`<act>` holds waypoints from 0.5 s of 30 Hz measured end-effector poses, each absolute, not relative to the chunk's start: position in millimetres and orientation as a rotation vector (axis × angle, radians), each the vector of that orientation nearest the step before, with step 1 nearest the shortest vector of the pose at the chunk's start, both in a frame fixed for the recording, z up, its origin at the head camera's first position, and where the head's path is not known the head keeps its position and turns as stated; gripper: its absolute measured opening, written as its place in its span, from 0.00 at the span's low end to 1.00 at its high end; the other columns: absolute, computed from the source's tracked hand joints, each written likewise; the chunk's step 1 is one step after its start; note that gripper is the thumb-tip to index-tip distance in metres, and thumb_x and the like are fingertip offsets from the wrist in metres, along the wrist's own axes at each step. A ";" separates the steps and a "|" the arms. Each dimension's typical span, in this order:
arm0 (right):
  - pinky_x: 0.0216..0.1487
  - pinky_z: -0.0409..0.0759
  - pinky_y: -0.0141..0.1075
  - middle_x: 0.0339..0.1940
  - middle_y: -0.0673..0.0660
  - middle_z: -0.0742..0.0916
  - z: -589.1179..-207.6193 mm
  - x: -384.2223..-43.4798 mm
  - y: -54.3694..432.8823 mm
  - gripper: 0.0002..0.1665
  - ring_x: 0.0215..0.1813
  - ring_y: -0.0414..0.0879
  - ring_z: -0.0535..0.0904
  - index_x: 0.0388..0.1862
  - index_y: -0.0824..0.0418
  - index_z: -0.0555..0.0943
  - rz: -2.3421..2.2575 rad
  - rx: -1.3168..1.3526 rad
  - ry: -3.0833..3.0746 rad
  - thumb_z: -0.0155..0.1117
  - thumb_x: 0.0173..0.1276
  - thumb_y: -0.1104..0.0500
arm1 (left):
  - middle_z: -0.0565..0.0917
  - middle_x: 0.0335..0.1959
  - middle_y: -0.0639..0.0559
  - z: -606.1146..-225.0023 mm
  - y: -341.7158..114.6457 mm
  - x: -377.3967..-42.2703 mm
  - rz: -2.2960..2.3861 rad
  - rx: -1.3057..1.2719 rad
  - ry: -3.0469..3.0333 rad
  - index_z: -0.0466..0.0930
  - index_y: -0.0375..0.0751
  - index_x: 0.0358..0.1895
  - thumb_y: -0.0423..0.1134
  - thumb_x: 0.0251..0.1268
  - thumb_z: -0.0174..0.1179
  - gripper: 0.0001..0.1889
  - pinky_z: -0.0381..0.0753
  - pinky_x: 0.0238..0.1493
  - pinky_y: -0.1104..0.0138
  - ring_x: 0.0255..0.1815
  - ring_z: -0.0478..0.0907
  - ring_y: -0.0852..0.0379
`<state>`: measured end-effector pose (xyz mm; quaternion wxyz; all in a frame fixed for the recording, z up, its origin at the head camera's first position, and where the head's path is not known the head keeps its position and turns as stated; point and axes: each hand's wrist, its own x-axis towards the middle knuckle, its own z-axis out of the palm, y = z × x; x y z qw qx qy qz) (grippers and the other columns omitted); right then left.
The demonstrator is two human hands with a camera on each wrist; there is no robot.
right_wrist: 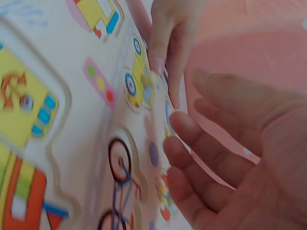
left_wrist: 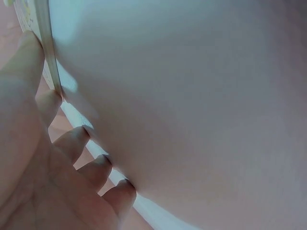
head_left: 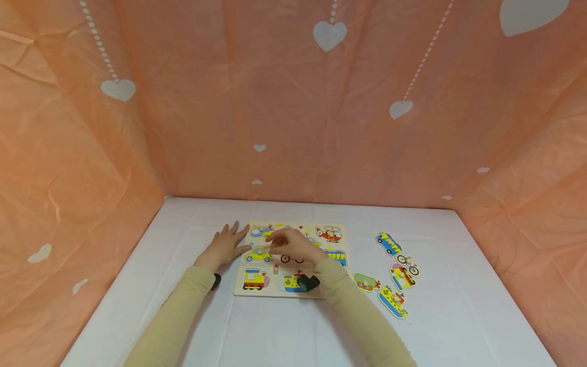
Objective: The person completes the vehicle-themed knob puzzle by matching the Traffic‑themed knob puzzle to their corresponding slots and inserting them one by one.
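Note:
A wooden vehicle puzzle board (head_left: 276, 287) lies on the table. My left hand (head_left: 223, 248) rests at its left edge with fingers spread, the thumb (left_wrist: 29, 55) lying on the board and the other fingertips on the tabletop. Over the board's middle hovers my right hand (head_left: 293, 244), fingers loosely bent, thumb apart, nothing between them in the right wrist view. Just left of its fingertips sits the yellow car piece (head_left: 259, 254) with a knob (right_wrist: 150, 79). Beneath the hand, a printed bicycle (right_wrist: 120, 177) shows in its recess. A helicopter piece (head_left: 329, 235) occupies the board's upper right.
Loose pieces lie right of the board: a blue-yellow bus (head_left: 388, 243), a bicycle (head_left: 407, 265), a train (head_left: 400, 278), a boat (head_left: 391, 300) and a green vehicle (head_left: 364, 282). Orange curtains (head_left: 293, 127) with white hearts enclose the white table (head_left: 440, 326).

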<state>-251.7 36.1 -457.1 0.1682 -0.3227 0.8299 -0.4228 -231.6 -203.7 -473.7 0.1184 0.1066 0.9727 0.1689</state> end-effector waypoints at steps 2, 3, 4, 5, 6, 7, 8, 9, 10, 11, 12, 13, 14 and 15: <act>0.43 0.76 0.32 0.37 0.51 0.84 -454.6 -251.6 42.3 0.20 0.39 0.41 0.78 0.55 0.66 0.80 -1.211 -0.922 2.333 0.66 0.65 0.62 | 0.48 0.74 0.32 -474.5 -203.8 -231.7 0.494 0.309 2.846 0.54 0.44 0.75 0.55 0.68 0.55 0.38 0.42 0.67 0.37 0.72 0.41 0.27; 0.43 0.77 0.32 0.38 0.52 0.84 -453.7 -251.8 45.6 0.20 0.39 0.42 0.78 0.55 0.67 0.80 -1.217 -0.922 2.325 0.66 0.65 0.63 | 0.47 0.74 0.32 -475.0 -204.0 -231.8 0.493 0.305 2.846 0.54 0.44 0.75 0.56 0.67 0.55 0.38 0.42 0.68 0.37 0.72 0.41 0.27; 0.43 0.77 0.32 0.38 0.53 0.85 -452.8 -252.0 48.9 0.20 0.39 0.42 0.79 0.55 0.67 0.79 -1.222 -0.926 2.324 0.66 0.65 0.63 | 0.47 0.74 0.32 -475.4 -204.1 -231.8 0.492 0.305 2.849 0.54 0.44 0.75 0.55 0.68 0.55 0.38 0.42 0.68 0.37 0.72 0.41 0.27; 0.43 0.78 0.33 0.38 0.53 0.85 -452.3 -252.4 52.5 0.20 0.39 0.42 0.79 0.56 0.67 0.79 -1.228 -0.920 2.325 0.66 0.65 0.63 | 0.47 0.74 0.32 -475.7 -204.3 -231.9 0.494 0.306 2.853 0.54 0.44 0.75 0.55 0.68 0.55 0.38 0.42 0.67 0.37 0.72 0.41 0.27; 0.43 0.78 0.33 0.39 0.53 0.85 -452.2 -253.0 56.2 0.21 0.40 0.43 0.79 0.56 0.67 0.79 -1.234 -0.911 2.328 0.66 0.65 0.63 | 0.47 0.74 0.32 -476.1 -204.4 -231.9 0.496 0.311 2.857 0.54 0.43 0.75 0.55 0.68 0.55 0.38 0.42 0.67 0.37 0.72 0.41 0.27; 0.43 0.78 0.33 0.40 0.53 0.85 -452.1 -253.8 60.0 0.21 0.40 0.43 0.79 0.56 0.67 0.79 -1.240 -0.906 2.330 0.66 0.65 0.63 | 0.47 0.74 0.32 -476.2 -204.7 -232.1 0.504 0.308 2.859 0.54 0.43 0.75 0.55 0.68 0.56 0.38 0.42 0.67 0.37 0.72 0.40 0.27; 0.43 0.78 0.33 0.40 0.53 0.84 -451.9 -254.6 63.8 0.20 0.40 0.43 0.79 0.56 0.67 0.79 -1.246 -0.898 2.337 0.66 0.65 0.63 | 0.47 0.74 0.32 -476.4 -204.7 -232.2 0.510 0.307 2.860 0.54 0.44 0.75 0.55 0.67 0.56 0.38 0.42 0.67 0.37 0.72 0.40 0.27; 0.43 0.78 0.34 0.40 0.53 0.84 -452.1 -255.4 67.6 0.20 0.40 0.43 0.79 0.56 0.66 0.79 -1.247 -0.894 2.349 0.66 0.65 0.63 | 0.47 0.74 0.32 -476.7 -204.7 -232.3 0.514 0.311 2.864 0.54 0.43 0.75 0.54 0.67 0.56 0.38 0.42 0.67 0.37 0.72 0.41 0.27; 0.43 0.78 0.34 0.40 0.53 0.84 -452.7 -256.3 71.6 0.20 0.40 0.43 0.79 0.56 0.66 0.79 -1.251 -0.889 2.356 0.66 0.65 0.62 | 0.48 0.74 0.31 -477.1 -204.6 -232.4 0.514 0.313 2.868 0.54 0.43 0.75 0.54 0.67 0.56 0.38 0.42 0.67 0.37 0.72 0.41 0.27; 0.44 0.78 0.34 0.40 0.53 0.84 -452.5 -256.8 75.7 0.20 0.40 0.44 0.79 0.55 0.66 0.79 -1.261 -0.881 2.357 0.66 0.65 0.62 | 0.48 0.74 0.31 -477.2 -204.7 -232.5 0.515 0.314 2.870 0.54 0.43 0.75 0.54 0.67 0.56 0.38 0.42 0.67 0.36 0.72 0.41 0.27; 0.44 0.78 0.35 0.40 0.53 0.84 -452.7 -257.3 79.8 0.20 0.40 0.45 0.80 0.55 0.67 0.79 -1.268 -0.881 2.361 0.66 0.65 0.62 | 0.48 0.74 0.31 -477.7 -204.5 -232.7 0.512 0.316 2.872 0.54 0.42 0.75 0.54 0.67 0.56 0.38 0.42 0.67 0.36 0.72 0.41 0.26; 0.44 0.78 0.36 0.40 0.53 0.84 -452.1 -257.1 83.9 0.20 0.41 0.45 0.80 0.55 0.67 0.79 -1.271 -0.876 2.365 0.66 0.65 0.62 | 0.48 0.74 0.31 -477.8 -204.6 -232.8 0.511 0.314 2.871 0.54 0.43 0.75 0.54 0.67 0.56 0.38 0.42 0.67 0.37 0.72 0.41 0.27; 0.45 0.78 0.36 0.40 0.53 0.84 -451.3 -256.5 88.1 0.21 0.41 0.46 0.80 0.55 0.67 0.79 -1.267 -0.867 2.376 0.67 0.65 0.61 | 0.48 0.74 0.31 -478.0 -204.5 -232.9 0.505 0.314 2.871 0.54 0.43 0.75 0.55 0.67 0.56 0.38 0.42 0.67 0.37 0.72 0.41 0.27; 0.46 0.78 0.37 0.41 0.54 0.85 -450.9 -256.1 92.3 0.21 0.41 0.46 0.80 0.56 0.67 0.79 -1.265 -0.860 2.386 0.67 0.65 0.61 | 0.48 0.74 0.32 -478.1 -204.4 -233.0 0.502 0.311 2.869 0.54 0.43 0.75 0.55 0.67 0.56 0.38 0.42 0.67 0.37 0.72 0.41 0.27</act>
